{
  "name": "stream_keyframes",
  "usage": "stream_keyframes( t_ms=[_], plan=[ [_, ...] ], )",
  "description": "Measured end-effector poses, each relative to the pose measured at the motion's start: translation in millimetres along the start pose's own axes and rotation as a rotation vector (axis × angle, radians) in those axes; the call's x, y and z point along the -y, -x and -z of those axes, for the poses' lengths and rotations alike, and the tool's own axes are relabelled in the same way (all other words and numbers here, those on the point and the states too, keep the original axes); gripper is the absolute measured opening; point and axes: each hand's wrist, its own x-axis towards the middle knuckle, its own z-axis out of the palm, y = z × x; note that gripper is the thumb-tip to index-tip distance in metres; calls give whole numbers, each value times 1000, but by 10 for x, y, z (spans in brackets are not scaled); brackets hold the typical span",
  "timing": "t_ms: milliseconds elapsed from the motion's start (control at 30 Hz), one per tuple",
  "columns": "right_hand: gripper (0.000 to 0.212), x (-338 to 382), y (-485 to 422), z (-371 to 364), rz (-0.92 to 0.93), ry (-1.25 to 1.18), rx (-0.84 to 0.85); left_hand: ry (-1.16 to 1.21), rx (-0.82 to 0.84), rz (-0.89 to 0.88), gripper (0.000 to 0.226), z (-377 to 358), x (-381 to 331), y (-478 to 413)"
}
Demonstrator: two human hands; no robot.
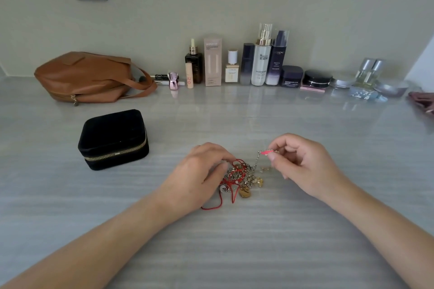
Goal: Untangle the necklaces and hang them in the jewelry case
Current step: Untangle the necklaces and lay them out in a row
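We cannot separate the chains in the tangle (242,177), its nine o'clock side hidden under the left hand (197,178), case (113,139) interior unseen behind a closed zip, a pinkish thing (421,101) at three o'clock cut by the edge, bottle (277,57) small print unreadable.

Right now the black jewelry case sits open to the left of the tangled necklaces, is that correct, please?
Not quite: the head view shows the jewelry case zipped shut, not open. It does sit to the left of the tangled necklaces.
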Motion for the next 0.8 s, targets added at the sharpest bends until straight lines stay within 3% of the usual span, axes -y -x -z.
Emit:
stream_keyframes(
  t_ms=[133, 233, 367, 433, 633, 800],
  plan=[
    [26, 68, -28, 19, 8, -36, -10, 84, -16, 39, 22, -15, -75, -11],
    [21, 237, -51, 32, 25, -73, -6, 207, -25, 123, 13, 73, -215, -68],
    [15, 533, -145, 95, -1, -127, -35, 162, 133, 133, 7, 252, -418, -229],
    [14, 646, -217, 108, -21, -120, -32, 170, 159, 120, 16, 300, -489, -315],
    [16, 919, -408, 113, 49, -119, -123, 442, -31, 147, 11, 341, -600, -503],
    [16, 913, -379, 127, 33, -206, -173, 616, -17, 197, 8, 389, -577, -414]
  ],
)
